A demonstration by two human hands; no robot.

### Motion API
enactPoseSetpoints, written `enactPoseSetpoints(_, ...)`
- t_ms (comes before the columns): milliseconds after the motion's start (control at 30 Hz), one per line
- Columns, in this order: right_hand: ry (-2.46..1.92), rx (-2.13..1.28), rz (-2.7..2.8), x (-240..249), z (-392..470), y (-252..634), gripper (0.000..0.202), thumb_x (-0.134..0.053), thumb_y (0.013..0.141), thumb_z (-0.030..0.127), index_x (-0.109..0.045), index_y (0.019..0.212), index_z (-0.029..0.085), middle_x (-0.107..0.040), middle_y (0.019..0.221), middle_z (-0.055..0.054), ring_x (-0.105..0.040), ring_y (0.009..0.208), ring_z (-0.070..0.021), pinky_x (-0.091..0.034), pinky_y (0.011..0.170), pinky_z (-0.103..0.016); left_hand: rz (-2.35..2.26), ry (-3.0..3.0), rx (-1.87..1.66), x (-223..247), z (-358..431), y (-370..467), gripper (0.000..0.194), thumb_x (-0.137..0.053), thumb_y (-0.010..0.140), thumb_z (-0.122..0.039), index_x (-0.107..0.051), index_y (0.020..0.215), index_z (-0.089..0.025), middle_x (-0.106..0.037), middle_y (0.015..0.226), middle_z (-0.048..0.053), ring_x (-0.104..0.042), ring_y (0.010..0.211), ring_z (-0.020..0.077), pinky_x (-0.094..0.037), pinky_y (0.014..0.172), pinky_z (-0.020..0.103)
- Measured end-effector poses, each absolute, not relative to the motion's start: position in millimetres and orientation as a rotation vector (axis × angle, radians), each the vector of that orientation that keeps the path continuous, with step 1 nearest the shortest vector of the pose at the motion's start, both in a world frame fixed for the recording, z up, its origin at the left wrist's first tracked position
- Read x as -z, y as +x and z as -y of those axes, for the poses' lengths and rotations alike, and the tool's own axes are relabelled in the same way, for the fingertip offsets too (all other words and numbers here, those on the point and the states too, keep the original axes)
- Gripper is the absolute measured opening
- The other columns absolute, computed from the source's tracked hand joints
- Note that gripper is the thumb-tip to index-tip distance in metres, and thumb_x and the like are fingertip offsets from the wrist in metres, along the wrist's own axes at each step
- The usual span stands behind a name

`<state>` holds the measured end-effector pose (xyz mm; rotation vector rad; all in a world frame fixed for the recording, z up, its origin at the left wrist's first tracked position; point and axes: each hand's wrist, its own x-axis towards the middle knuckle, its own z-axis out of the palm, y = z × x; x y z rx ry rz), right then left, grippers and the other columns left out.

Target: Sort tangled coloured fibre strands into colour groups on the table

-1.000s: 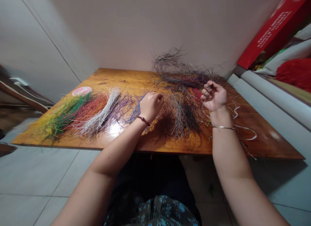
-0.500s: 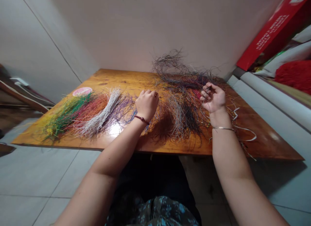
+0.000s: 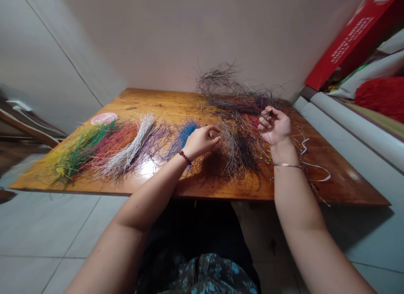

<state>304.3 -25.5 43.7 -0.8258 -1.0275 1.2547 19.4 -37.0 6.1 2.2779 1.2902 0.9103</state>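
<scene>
My left hand (image 3: 203, 141) hovers over the middle of the table, its thumb and fingers curved with a gap between the tips and nothing visible in them. Under and beside it lies a bundle of blue strands (image 3: 186, 133). My right hand (image 3: 274, 124), palm up, pinches some thin dark strands at the edge of the tangled dark strands (image 3: 233, 101). Grey and black strands (image 3: 235, 146) spread between my two hands. Further left are a white bundle (image 3: 134, 146), purple strands (image 3: 156, 144), orange-red strands (image 3: 118, 144) and green and yellow strands (image 3: 78, 151).
The wooden table (image 3: 344, 180) stands against a wall. A pink round disc (image 3: 103, 118) lies at its back left. White cord (image 3: 322, 167) curls at the right. Beyond the right edge are a red box (image 3: 344, 37) and a red fluffy pile (image 3: 381, 98).
My left hand has moved slightly right and down and turned, its fingers opening from a closed shape. More of the blue bundle shows. My right hand keeps its pinch.
</scene>
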Motion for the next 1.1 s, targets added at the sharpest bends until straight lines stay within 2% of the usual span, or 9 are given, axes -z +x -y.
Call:
enactPoseSetpoints(167, -0.846, -1.262, 1.014, -43, 24, 304, 0.020, -0.061, 0.082, 0.034, -0.044, 0.078, 0.024, -0.038, 0.058, 0.006, -0.022, 0.040, -0.0081, -0.028, 0.036, -0.022, -0.908, 2.145, -0.837, 0, 41, 27, 0.032, -0.065, 0.090, -0.035, -0.062, 0.117, -0.020, -0.070, 0.076, 0.000, -0.062, 0.063, 0.0123, -0.046, 0.061, 0.024)
enactPoseSetpoints(300, -0.799, -1.282, 1.054, -40, 22, 304, 0.022, -0.061, 0.084, 0.034, -0.043, 0.078, 0.023, -0.038, 0.055, 0.006, -0.023, 0.038, -0.0070, -0.026, 0.036, -0.020, -0.756, 2.122, -0.716, 2, 47, 32, 0.039, -0.071, 0.087, -0.039, -0.055, 0.116, -0.020, -0.073, 0.082, 0.001, -0.067, 0.069, 0.0139, -0.049, 0.064, 0.024)
enactPoseSetpoints(400, -0.791, -1.282, 1.062, -39, 22, 302, 0.021, -0.061, 0.085, 0.033, -0.043, 0.078, 0.023, -0.040, 0.056, 0.006, -0.024, 0.038, -0.0067, -0.025, 0.035, -0.020, -0.825, 2.170, -0.732, 1, 48, 33, 0.041, -0.070, 0.088, -0.047, -0.052, 0.112, -0.019, -0.073, 0.078, 0.002, -0.067, 0.066, 0.0141, -0.046, 0.059, 0.023)
enactPoseSetpoints(533, -0.799, -1.301, 1.038, -41, 25, 297, 0.019, -0.061, 0.083, 0.032, -0.045, 0.078, 0.023, -0.040, 0.056, 0.005, -0.024, 0.039, -0.0069, -0.025, 0.036, -0.019, -1.072, 2.190, -1.035, -2, 43, 31, 0.031, -0.058, 0.096, -0.048, -0.055, 0.106, -0.019, -0.068, 0.067, -0.002, -0.058, 0.055, 0.0111, -0.039, 0.054, 0.022)
enactPoseSetpoints(633, -0.832, -1.316, 1.037, -42, 27, 292, 0.017, -0.062, 0.081, 0.032, -0.047, 0.078, 0.023, -0.039, 0.057, 0.005, -0.023, 0.040, -0.0076, -0.025, 0.036, -0.020, -0.995, 2.138, -1.197, -4, 42, 30, 0.029, -0.054, 0.099, -0.047, -0.061, 0.105, -0.019, -0.069, 0.071, 0.000, -0.057, 0.057, 0.0099, -0.041, 0.057, 0.022)
enactPoseSetpoints(867, -0.847, -1.343, 1.080, -36, 25, 286, 0.019, -0.063, 0.081, 0.033, -0.048, 0.077, 0.022, -0.041, 0.057, 0.005, -0.027, 0.040, -0.0062, -0.024, 0.037, -0.019, -0.838, 2.112, -1.167, -7, 50, 35, 0.032, -0.059, 0.096, -0.045, -0.071, 0.109, -0.018, -0.075, 0.093, 0.007, -0.063, 0.070, 0.0118, -0.045, 0.062, 0.023)
enactPoseSetpoints(1000, -0.836, -1.363, 1.062, -33, 23, 286, 0.015, -0.063, 0.080, 0.030, -0.052, 0.078, 0.020, -0.040, 0.060, 0.005, -0.027, 0.041, -0.0052, -0.022, 0.038, -0.019, -0.808, 2.061, -1.162, -10, 48, 33, 0.034, -0.056, 0.098, -0.046, -0.069, 0.103, -0.016, -0.074, 0.092, 0.007, -0.064, 0.074, 0.0123, -0.047, 0.066, 0.023)
enactPoseSetpoints(1100, -0.844, -1.358, 1.070, -32, 23, 286, 0.015, -0.063, 0.079, 0.031, -0.052, 0.078, 0.020, -0.040, 0.060, 0.005, -0.027, 0.042, -0.0058, -0.022, 0.039, -0.019, -0.838, 2.074, -1.155, -12, 45, 30, 0.034, -0.056, 0.097, -0.047, -0.069, 0.100, -0.015, -0.072, 0.088, 0.006, -0.059, 0.069, 0.0115, -0.045, 0.063, 0.023)
